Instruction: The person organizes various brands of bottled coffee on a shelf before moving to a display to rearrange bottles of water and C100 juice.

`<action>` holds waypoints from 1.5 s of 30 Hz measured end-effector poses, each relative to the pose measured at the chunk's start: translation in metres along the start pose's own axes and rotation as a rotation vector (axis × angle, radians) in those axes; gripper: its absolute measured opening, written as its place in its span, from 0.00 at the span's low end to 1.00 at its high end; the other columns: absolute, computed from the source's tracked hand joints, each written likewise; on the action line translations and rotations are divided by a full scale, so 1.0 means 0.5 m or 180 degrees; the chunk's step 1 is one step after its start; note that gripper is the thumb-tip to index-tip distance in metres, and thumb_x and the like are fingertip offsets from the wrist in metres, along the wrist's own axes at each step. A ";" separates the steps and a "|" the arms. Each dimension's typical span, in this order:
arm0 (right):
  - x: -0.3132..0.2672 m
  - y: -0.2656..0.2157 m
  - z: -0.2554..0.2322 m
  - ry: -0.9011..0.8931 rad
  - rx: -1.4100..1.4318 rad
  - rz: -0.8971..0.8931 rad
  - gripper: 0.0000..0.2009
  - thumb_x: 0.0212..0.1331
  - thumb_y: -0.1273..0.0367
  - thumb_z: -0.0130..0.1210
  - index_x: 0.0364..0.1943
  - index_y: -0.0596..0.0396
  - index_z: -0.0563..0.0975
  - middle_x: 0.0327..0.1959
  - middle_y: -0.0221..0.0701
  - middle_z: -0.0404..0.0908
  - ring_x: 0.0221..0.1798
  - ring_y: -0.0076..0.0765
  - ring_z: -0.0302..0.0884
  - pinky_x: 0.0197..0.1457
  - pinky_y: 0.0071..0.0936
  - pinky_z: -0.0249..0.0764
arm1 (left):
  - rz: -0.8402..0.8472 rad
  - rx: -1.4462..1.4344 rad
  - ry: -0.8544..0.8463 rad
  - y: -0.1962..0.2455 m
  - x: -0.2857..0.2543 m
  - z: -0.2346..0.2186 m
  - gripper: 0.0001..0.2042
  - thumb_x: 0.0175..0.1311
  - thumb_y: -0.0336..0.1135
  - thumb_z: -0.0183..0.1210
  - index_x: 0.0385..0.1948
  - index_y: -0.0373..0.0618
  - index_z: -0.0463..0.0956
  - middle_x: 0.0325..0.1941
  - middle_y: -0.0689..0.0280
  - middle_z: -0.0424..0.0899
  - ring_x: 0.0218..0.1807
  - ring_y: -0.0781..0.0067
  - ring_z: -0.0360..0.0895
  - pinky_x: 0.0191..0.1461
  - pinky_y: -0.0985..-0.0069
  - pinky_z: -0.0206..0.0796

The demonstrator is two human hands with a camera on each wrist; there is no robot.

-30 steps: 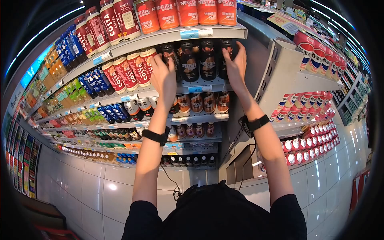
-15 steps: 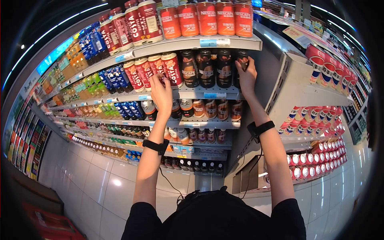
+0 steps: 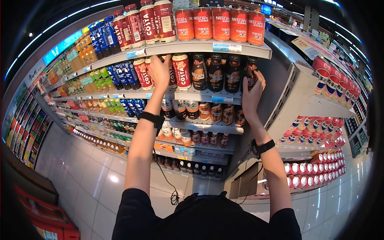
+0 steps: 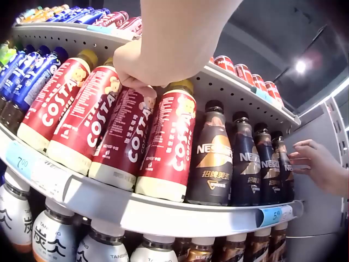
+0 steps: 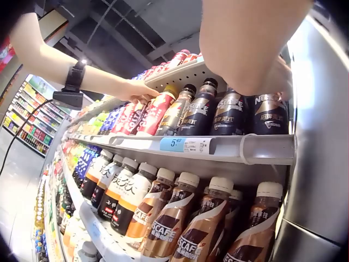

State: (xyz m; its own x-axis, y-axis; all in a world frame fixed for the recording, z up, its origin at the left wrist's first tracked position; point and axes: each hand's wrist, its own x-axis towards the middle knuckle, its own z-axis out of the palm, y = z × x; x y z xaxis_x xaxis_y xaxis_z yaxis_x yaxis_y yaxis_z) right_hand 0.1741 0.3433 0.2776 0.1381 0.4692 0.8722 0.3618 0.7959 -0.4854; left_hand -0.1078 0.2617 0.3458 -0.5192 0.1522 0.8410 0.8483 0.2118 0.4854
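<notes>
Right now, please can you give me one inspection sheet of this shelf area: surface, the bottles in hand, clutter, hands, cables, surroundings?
Surface: the grey shelf with price tags on its front edge, fully stocked.
Job's things: red Costa bottles on the left of the row, dark Nescafe bottles on the right, all upright.
Clutter: nothing seen.
Hands: the left hand grips the top of a Costa bottle; the right hand touches the rightmost Nescafe bottle with fairly straight fingers.
Cables: a black cable hangs from the left wrist strap; a second one runs from the right wrist.
Surroundings: more drink shelves above and below, red cans on the end rack, glossy tiled floor.
</notes>
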 end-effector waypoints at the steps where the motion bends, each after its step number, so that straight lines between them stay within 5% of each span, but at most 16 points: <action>1: -0.001 0.000 -0.006 -0.0112 0.0079 0.0036 0.19 0.58 0.69 0.54 0.52 0.59 0.66 0.57 0.44 0.63 0.61 0.49 0.58 0.62 0.39 0.56 | -0.0075 0.0135 -0.0057 0.005 0.003 0.004 0.20 0.53 0.45 0.63 0.32 0.32 0.73 0.32 0.49 0.79 0.32 0.46 0.77 0.35 0.59 0.67; 8: -0.009 -0.033 -0.046 0.0007 -0.0014 -0.0055 0.15 0.57 0.74 0.52 0.49 0.59 0.68 0.57 0.41 0.64 0.62 0.47 0.59 0.62 0.37 0.57 | -0.0321 0.0316 -0.0235 -0.015 0.021 0.036 0.24 0.46 0.52 0.64 0.24 0.32 0.77 0.29 0.47 0.80 0.33 0.46 0.79 0.38 0.59 0.69; 12: -0.012 -0.070 -0.041 -0.0105 0.0257 -0.0334 0.13 0.56 0.77 0.50 0.47 0.60 0.68 0.57 0.41 0.65 0.61 0.46 0.61 0.61 0.37 0.59 | -0.0195 0.0098 -0.0605 -0.001 0.024 0.002 0.19 0.51 0.47 0.61 0.21 0.33 0.77 0.20 0.52 0.80 0.27 0.48 0.79 0.34 0.58 0.69; 25: -0.026 -0.142 0.017 -0.0713 0.0762 -0.0558 0.11 0.55 0.77 0.51 0.43 0.60 0.70 0.49 0.42 0.71 0.54 0.48 0.67 0.58 0.37 0.63 | -0.0036 0.0035 -0.1076 -0.049 0.047 0.021 0.22 0.52 0.51 0.62 0.21 0.35 0.77 0.20 0.54 0.80 0.27 0.51 0.79 0.33 0.63 0.68; 28: -0.037 -0.134 0.019 -0.0764 0.0753 -0.0617 0.11 0.54 0.77 0.50 0.43 0.60 0.70 0.47 0.42 0.71 0.53 0.48 0.67 0.57 0.38 0.63 | 0.0064 0.0009 -0.0958 -0.039 0.030 0.005 0.20 0.55 0.48 0.61 0.28 0.35 0.76 0.27 0.54 0.81 0.30 0.53 0.79 0.34 0.64 0.68; 31: -0.040 -0.131 0.016 -0.0810 0.0731 -0.0612 0.11 0.54 0.77 0.50 0.42 0.60 0.70 0.46 0.42 0.72 0.52 0.48 0.67 0.56 0.38 0.63 | 0.0697 -0.0381 0.0095 -0.014 -0.018 -0.017 0.16 0.59 0.42 0.58 0.37 0.35 0.72 0.38 0.54 0.75 0.33 0.52 0.77 0.34 0.63 0.68; 35: -0.044 -0.126 0.022 -0.0854 0.0710 -0.0651 0.11 0.54 0.78 0.51 0.42 0.60 0.70 0.46 0.42 0.72 0.52 0.48 0.67 0.56 0.38 0.63 | 0.0917 -0.0545 -0.0103 0.016 -0.060 -0.012 0.17 0.58 0.44 0.58 0.41 0.40 0.71 0.44 0.58 0.74 0.36 0.55 0.77 0.35 0.64 0.69; 40: -0.056 -0.130 0.024 -0.0933 0.0778 -0.0665 0.11 0.54 0.77 0.51 0.42 0.60 0.70 0.47 0.41 0.72 0.52 0.48 0.67 0.56 0.38 0.63 | 0.0754 -0.0280 -0.0039 0.044 -0.036 0.010 0.27 0.48 0.53 0.65 0.33 0.32 0.72 0.29 0.55 0.79 0.28 0.49 0.78 0.27 0.63 0.69; 45: -0.071 -0.127 0.015 -0.1044 0.0668 -0.0607 0.09 0.57 0.76 0.50 0.42 0.59 0.70 0.48 0.40 0.72 0.53 0.44 0.69 0.57 0.33 0.64 | 0.0608 -0.0082 -0.0249 0.053 -0.029 0.019 0.28 0.44 0.56 0.66 0.27 0.31 0.75 0.29 0.52 0.80 0.29 0.51 0.79 0.31 0.62 0.70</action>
State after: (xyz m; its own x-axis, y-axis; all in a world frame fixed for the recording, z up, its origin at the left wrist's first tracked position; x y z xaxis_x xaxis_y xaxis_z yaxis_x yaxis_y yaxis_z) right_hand 0.1395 0.2790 0.2768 -0.2256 0.3760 0.8987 0.1523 0.9248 -0.3487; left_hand -0.0789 0.2742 0.3443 -0.3543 0.2618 0.8977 0.9339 0.1473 0.3257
